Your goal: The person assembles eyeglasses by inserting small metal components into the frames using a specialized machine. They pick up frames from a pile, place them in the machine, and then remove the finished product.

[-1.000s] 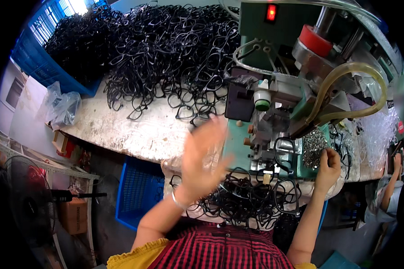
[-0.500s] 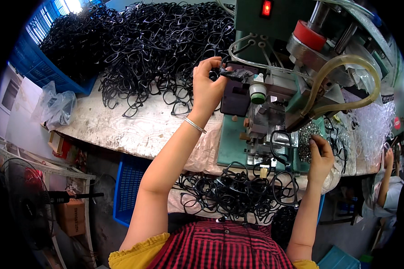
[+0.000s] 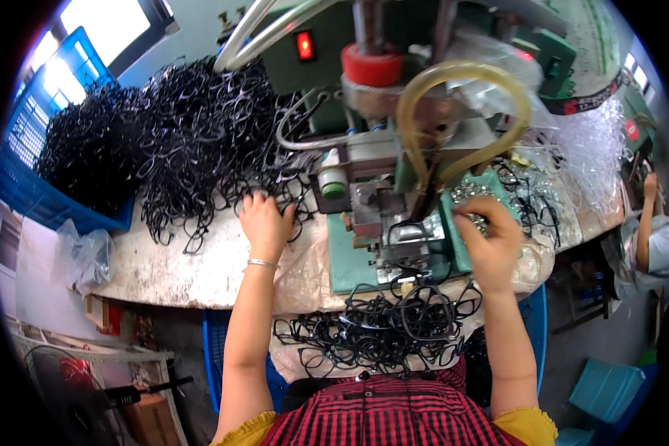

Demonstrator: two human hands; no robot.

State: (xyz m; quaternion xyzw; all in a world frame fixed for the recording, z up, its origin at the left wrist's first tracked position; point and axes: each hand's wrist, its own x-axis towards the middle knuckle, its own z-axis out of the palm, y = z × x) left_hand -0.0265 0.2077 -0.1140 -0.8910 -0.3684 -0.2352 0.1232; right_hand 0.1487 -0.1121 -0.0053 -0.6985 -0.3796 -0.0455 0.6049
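My left hand (image 3: pixel 266 224) is on the bench at the near edge of a large heap of black glasses frames (image 3: pixel 201 137). Its thumb stands apart from the fingers, whose tips reach the outermost frames. Over a green tray of small shiny metal parts (image 3: pixel 472 187), my right hand (image 3: pixel 492 241) has thumb and fingertips drawn together; whatever lies between them is too small to make out. Between the hands stands a green press machine (image 3: pixel 349 260). A black glasses frame (image 3: pixel 406 229) sits at its metal fixture, partly hidden by the press head.
More black frames (image 3: pixel 372 327) lie tangled along the bench's front edge before me. A blue crate (image 3: pixel 74 197) and a clear plastic bag (image 3: pixel 89 256) are at left. A looped yellowish hose (image 3: pixel 524 97) arches over the press. At far right a co-worker's arm (image 3: pixel 644 223) shows.
My left hand has left the dark scrap by the press and come down left to the heap's edge. My right hand has moved onto the parts tray. The view has shifted.
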